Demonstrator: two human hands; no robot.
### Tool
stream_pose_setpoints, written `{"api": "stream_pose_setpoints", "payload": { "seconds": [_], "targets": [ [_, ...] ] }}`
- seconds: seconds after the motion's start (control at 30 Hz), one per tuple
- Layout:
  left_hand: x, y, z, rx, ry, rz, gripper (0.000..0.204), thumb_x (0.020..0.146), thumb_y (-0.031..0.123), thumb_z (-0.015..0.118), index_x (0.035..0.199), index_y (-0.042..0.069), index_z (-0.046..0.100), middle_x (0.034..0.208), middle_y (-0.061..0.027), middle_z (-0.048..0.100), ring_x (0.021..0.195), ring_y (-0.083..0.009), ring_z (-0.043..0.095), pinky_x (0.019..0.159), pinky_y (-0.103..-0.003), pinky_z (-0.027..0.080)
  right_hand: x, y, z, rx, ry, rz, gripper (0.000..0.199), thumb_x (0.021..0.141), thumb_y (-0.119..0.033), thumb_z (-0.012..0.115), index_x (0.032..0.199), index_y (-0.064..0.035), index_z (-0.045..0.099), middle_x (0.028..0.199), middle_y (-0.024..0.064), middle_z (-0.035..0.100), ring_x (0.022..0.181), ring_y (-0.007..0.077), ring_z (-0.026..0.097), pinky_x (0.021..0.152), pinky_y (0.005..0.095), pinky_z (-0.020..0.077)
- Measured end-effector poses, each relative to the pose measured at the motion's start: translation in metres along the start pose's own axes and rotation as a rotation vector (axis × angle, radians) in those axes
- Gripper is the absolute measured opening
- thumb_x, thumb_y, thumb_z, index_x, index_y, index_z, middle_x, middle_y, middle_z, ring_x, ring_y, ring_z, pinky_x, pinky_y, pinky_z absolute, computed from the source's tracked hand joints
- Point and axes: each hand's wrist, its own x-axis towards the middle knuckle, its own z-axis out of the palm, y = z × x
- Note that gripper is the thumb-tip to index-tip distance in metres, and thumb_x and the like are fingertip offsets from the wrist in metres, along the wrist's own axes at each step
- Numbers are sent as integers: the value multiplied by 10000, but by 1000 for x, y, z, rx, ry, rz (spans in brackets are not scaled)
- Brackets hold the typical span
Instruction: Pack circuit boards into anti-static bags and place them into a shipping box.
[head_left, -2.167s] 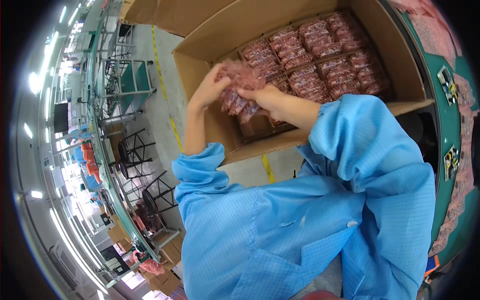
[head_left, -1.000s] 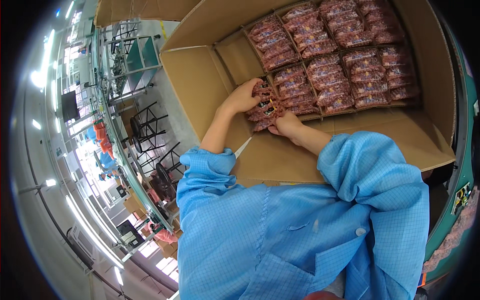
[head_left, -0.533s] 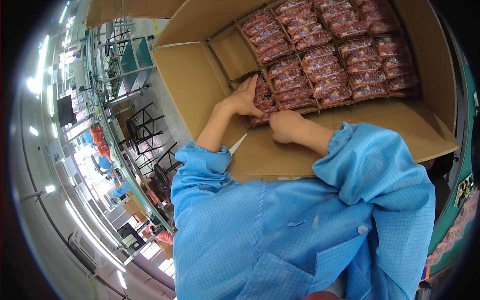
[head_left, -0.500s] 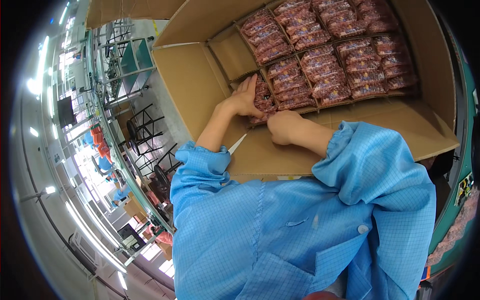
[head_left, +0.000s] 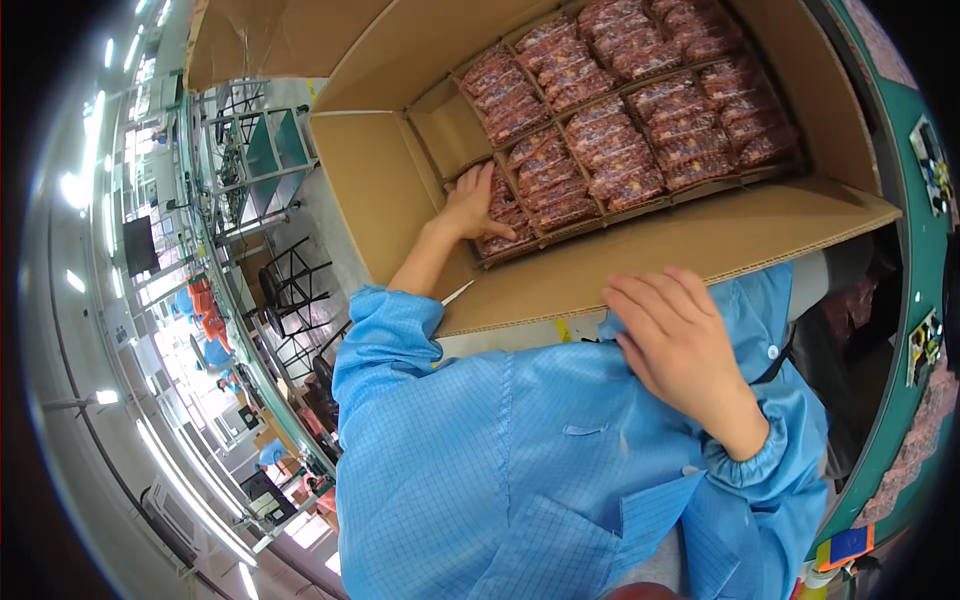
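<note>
A large cardboard box [head_left: 380, 205] stands in front of me, divided by cardboard partitions into compartments. Most of these hold rows of reddish, shiny plastic-wrapped packs [head_left: 615, 160]. At the box's near left compartment, my left hand [head_left: 470, 208] rests with fingers stretched and thumb spread against the packs [head_left: 508, 212] there, partly covering them. My right hand [head_left: 680, 345] is outside the box, just nearer to me than its front flap [head_left: 690, 252]; its fingers are extended and nothing shows in it.
At the far left inside the box is a compartment [head_left: 450, 120] showing bare cardboard. A green bench edge [head_left: 905, 400] curves along the right, with more wrapped packs [head_left: 910, 460] and a blue-and-orange object [head_left: 848, 545]. Black stools [head_left: 290, 280] and workbenches stand to the left.
My right hand has left the packs in the near left compartment and drawn back toward me, over the box's front flap. My left hand stays at those packs.
</note>
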Motion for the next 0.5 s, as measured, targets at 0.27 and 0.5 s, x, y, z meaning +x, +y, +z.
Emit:
{"api": "stream_pose_setpoints", "payload": {
  "seconds": [0.27, 0.5],
  "targets": [
    [11, -28, -9, -194, 12, 78, 909, 670, 308, 886, 1416, 10, 461, 1380, -235, 552, 1286, -365, 526, 1075, -400, 422, -98, 4, -86, 240, 386, 287, 325, 793, -70, 662, 1110, 3, 646, 1031, 135, 698, 863, 321, 655, 840, 481, 499],
    [15, -35, -25, -376, -52, -2, 878, 676, 244, 864, 1429, 37, 461, 1297, -231, 617, 1215, -385, 579, 1053, -403, 451, -176, -39, -178, 416, 513, -186, 489, 857, -237, 579, 1337, -151, 544, 1129, 118, 621, 1037, 256, 529, 881, 491, 376]
  ]
}}
